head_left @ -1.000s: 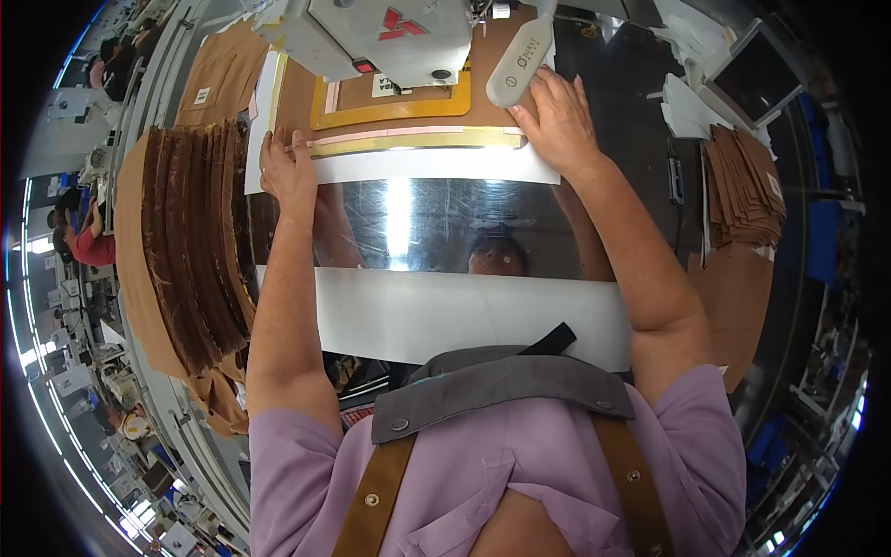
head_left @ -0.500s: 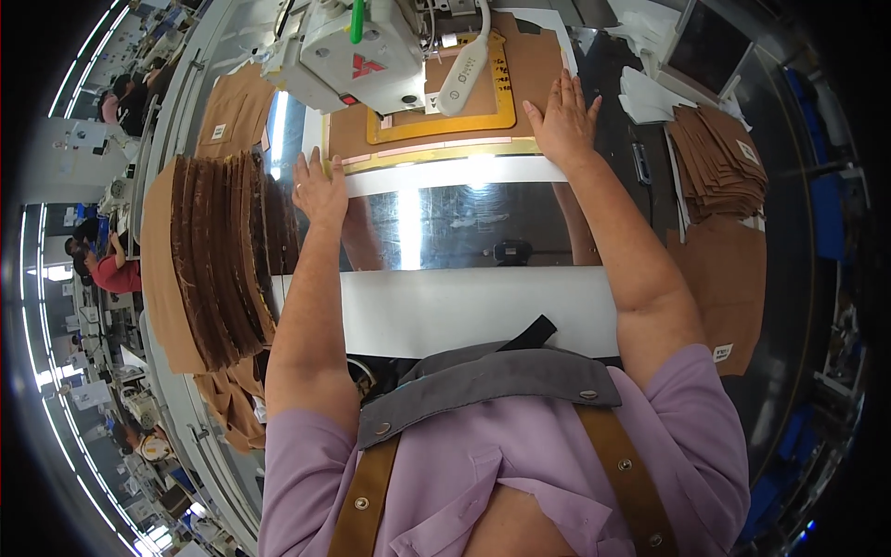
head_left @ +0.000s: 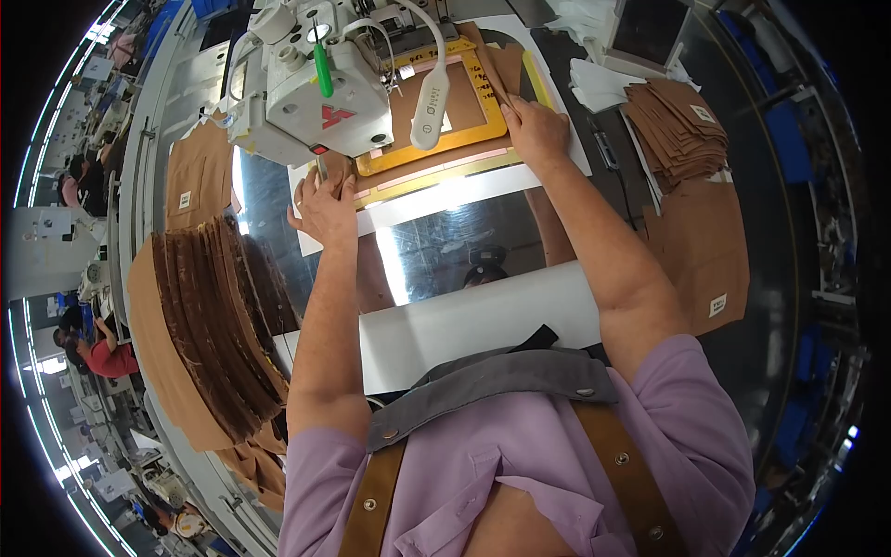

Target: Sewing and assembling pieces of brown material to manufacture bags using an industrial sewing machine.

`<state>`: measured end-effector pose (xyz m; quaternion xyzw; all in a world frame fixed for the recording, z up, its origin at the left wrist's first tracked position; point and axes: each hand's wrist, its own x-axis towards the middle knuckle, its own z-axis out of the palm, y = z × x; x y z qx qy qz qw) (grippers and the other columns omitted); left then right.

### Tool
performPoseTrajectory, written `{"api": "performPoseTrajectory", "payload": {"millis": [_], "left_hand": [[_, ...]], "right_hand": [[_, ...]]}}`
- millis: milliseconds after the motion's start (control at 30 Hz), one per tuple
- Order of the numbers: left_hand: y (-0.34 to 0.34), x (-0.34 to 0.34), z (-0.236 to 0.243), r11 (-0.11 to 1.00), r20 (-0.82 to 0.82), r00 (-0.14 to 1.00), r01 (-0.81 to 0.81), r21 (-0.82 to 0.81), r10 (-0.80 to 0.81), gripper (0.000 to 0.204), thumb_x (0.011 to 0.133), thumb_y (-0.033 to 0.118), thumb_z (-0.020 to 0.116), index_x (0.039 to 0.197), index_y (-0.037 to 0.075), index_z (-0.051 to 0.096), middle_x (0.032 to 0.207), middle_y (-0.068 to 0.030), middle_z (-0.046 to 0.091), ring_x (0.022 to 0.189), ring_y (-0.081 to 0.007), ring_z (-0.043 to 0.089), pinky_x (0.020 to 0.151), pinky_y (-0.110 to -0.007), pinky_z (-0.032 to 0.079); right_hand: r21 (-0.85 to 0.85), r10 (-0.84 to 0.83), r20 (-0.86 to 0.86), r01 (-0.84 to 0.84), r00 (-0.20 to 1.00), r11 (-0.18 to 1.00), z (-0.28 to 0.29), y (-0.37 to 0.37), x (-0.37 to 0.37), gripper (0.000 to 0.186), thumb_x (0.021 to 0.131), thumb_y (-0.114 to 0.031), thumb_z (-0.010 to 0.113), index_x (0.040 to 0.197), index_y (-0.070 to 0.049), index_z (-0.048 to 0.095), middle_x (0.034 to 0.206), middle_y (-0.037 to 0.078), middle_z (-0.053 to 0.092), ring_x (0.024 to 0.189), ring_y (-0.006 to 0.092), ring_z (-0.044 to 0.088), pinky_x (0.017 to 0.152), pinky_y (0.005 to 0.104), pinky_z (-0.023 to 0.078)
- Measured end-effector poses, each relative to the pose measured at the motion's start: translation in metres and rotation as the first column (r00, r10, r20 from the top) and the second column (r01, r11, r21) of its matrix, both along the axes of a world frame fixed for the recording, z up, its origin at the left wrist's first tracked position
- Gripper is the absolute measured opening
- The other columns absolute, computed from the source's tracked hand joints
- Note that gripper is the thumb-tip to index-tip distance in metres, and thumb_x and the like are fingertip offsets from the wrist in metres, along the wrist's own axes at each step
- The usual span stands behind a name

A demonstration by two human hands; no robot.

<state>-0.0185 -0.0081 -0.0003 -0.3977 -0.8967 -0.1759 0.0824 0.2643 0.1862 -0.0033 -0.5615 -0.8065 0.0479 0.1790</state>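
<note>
Brown fabric (head_left: 492,65) lies on a white sheet (head_left: 573,160) beneath the sewing machine head (head_left: 325,111), with a yellow frame (head_left: 490,104) over it. My right hand (head_left: 538,135) pinches the fabric's right side, where the edge is lifted into a fold. At the near left corner, my left hand (head_left: 325,209) has its fingers bent and closed on the fabric's left edge, partly hidden by the machine head. Pale pink and yellow strips (head_left: 445,178) run along the near side, between my hands.
A thick stack of brown pieces (head_left: 200,334) stands at left, with flat brown pieces (head_left: 200,172) beyond it. More brown pieces (head_left: 677,130) are piled at right, beside a small dark tool (head_left: 605,148). A screen (head_left: 650,32) stands at the far right.
Both hands have gone from lying flat with fingers out to gripping the fabric edges. The right side of the fabric is now folded up. The whole view has turned slightly.
</note>
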Motion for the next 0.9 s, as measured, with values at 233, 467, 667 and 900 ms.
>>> {"api": "performPoseTrajectory", "payload": {"millis": [233, 467, 667, 900], "left_hand": [[-0.009, -0.011, 0.014, 0.999, 0.133, 0.990, 0.034, 0.010, -0.035, 0.020, 0.081, 0.035, 0.081, 0.083, 0.016, 0.076, 0.099, 0.0030, 0.072, 0.104, -0.0205, 0.064, 0.098, -0.050, 0.031], [-0.077, 0.018, 0.027, 0.928, 0.181, 0.912, 0.347, 0.134, -0.367, 0.023, 0.080, 0.037, 0.082, 0.078, 0.016, 0.072, 0.091, 0.0017, 0.072, 0.102, -0.0210, 0.065, 0.097, -0.049, 0.034], [-0.120, 0.123, 0.050, 0.704, 0.545, 0.537, 0.694, 0.148, -0.644, 0.020, 0.079, 0.028, 0.086, 0.077, 0.011, 0.075, 0.093, -0.0028, 0.074, 0.097, -0.0221, 0.067, 0.099, -0.042, 0.033], [-0.100, 0.238, 0.089, 0.245, 0.448, 0.119, 0.941, 0.235, -0.886, 0.016, 0.085, 0.025, 0.082, 0.093, 0.011, 0.077, 0.103, -0.0027, 0.071, 0.104, -0.0209, 0.065, 0.107, -0.045, 0.030]], "right_hand": [[-0.140, -0.060, -0.072, 0.050, 0.996, 0.989, 0.009, -0.008, 0.008, 0.032, 0.102, -0.038, 0.054, 0.110, -0.016, 0.076, 0.096, 0.011, 0.076, 0.090, 0.0335, 0.073, 0.082, 0.0464, 0.055], [-0.160, -0.088, -0.191, 0.057, 0.978, 0.985, 0.019, -0.065, 0.078, 0.027, 0.099, -0.037, 0.060, 0.108, -0.019, 0.078, 0.094, 0.012, 0.076, 0.091, 0.0343, 0.072, 0.082, 0.0468, 0.056], [-0.006, -0.122, -0.451, 0.134, 0.884, 0.991, 0.064, -0.109, 0.193, 0.030, 0.100, -0.033, 0.061, 0.119, -0.017, 0.077, 0.110, 0.012, 0.075, 0.101, 0.0320, 0.072, 0.091, 0.0398, 0.056], [0.055, -0.528, -0.364, 0.584, 0.767, 0.810, 0.102, -0.149, 0.415, 0.031, 0.101, -0.038, 0.061, 0.122, -0.020, 0.076, 0.120, 0.007, 0.075, 0.113, 0.0297, 0.070, 0.098, 0.0334, 0.053]]}}
